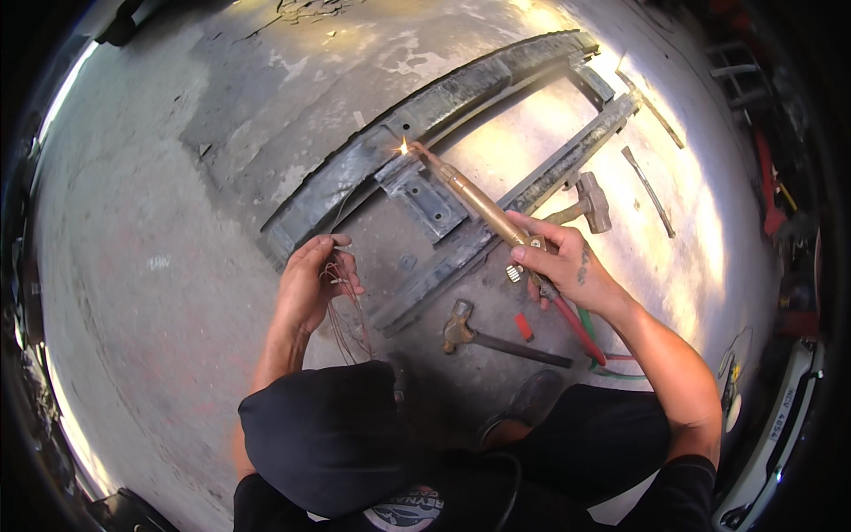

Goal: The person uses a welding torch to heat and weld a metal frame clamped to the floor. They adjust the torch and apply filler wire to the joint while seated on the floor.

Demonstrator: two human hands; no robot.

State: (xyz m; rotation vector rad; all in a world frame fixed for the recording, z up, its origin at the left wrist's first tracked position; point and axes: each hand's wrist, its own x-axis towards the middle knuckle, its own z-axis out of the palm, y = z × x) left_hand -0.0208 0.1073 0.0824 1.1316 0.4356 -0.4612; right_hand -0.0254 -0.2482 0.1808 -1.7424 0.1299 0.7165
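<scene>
My right hand (567,266) is closed round the brass handle of a gas welding torch (479,202). The torch's bent copper tip points up and left, with a small bright flame (403,147) at its end. That flame meets the joint between a curved grey steel beam (355,164) and a short bracket (430,204) with holes. My left hand (308,279) pinches thin filler wire (341,211), which runs up toward the beam. More looped reddish wire (335,306) hangs below those fingers. A straight steel rail (532,191) joins the bracket on the near side.
A ball-peen hammer (501,341) and a small red block (525,327) lie near my foot. Right of the frame are a sledgehammer (594,206), a chisel-like bar (650,193) and a thin rod (654,111). Red (581,332) and green hoses trail from the torch over the concrete floor (142,222).
</scene>
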